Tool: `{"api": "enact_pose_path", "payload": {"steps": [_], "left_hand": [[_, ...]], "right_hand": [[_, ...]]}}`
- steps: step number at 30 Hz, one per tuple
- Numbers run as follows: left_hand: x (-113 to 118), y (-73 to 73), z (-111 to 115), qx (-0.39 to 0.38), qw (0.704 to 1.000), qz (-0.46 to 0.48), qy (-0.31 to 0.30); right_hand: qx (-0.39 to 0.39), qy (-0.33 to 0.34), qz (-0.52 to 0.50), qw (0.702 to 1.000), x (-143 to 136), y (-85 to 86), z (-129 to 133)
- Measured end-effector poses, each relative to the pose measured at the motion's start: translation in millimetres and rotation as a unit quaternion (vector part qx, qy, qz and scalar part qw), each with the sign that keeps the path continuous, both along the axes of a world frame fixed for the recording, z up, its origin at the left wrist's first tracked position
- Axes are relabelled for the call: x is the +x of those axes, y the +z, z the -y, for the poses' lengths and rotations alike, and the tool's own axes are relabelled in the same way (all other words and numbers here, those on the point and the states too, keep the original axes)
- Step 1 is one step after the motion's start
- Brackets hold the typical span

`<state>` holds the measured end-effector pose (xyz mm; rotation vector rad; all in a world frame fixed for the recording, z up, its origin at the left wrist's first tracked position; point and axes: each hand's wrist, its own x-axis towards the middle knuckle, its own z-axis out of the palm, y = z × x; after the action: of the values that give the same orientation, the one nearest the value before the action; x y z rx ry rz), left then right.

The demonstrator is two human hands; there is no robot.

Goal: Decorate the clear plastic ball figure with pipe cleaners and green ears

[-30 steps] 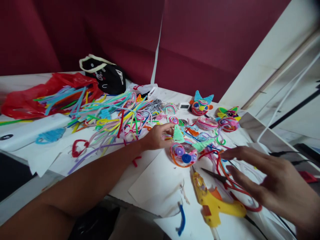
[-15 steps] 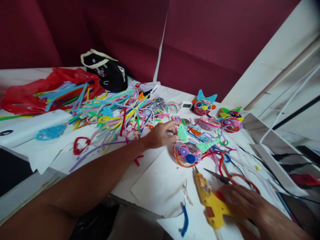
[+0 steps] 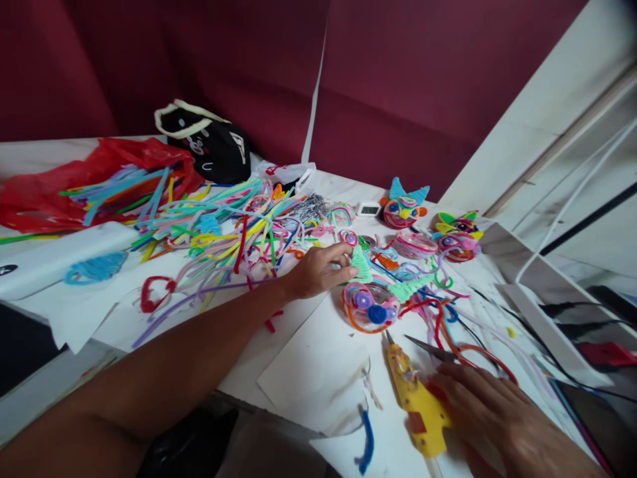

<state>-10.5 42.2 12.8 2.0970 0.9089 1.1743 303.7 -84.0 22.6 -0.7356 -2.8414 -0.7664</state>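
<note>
My left hand (image 3: 321, 271) pinches a light green triangle of wound pipe cleaner (image 3: 361, 264) between thumb and fingers. Just below it stands a round pipe-cleaner face (image 3: 371, 307) with two purple eyes and a blue nose. A second light green triangle (image 3: 409, 287) lies to its right. At the lower right, my right hand (image 3: 490, 405) is closed over the handle of a yellow glue gun (image 3: 414, 398), which lies on the paper with its tip toward the face; the fingertips are partly hidden. Scissors with orange handles (image 3: 460, 355) lie beside that hand.
Pipe cleaners (image 3: 233, 226) are heaped at left centre, spilling from a red plastic bag (image 3: 107, 159). Behind are a black bag (image 3: 213, 153) and finished faces (image 3: 401, 211). A white tray (image 3: 527, 285) with cables edges the right side. A blue piece (image 3: 367, 439) lies in front.
The view has shifted slightly. My right hand has closed in a little on the glue gun's handle. My left hand keeps its pinch on the green triangle.
</note>
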Motion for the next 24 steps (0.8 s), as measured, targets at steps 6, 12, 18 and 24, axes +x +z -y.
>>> {"api": "enact_pose_path", "payload": {"steps": [6,12,18,24], "left_hand": [[0.3,-3.2,-2.0,-0.011,1.0,0.016,0.004],[1.2,-4.6,-2.6,-0.031,0.999,0.04,0.0],[2.2,-5.5,-3.7,-0.069,0.995,0.077,-0.007],[3.5,-7.4,-4.9,-0.119,0.985,0.121,-0.025]], "right_hand": [[0.015,-0.018,0.021,1.0,-4.4,-0.7,-0.3],[0.021,-0.035,0.029,0.999,-13.6,3.9,1.1],[0.004,-0.035,0.022,0.999,-18.8,4.2,2.0],[0.006,-0.009,0.031,0.999,-17.1,5.6,1.7]]}}
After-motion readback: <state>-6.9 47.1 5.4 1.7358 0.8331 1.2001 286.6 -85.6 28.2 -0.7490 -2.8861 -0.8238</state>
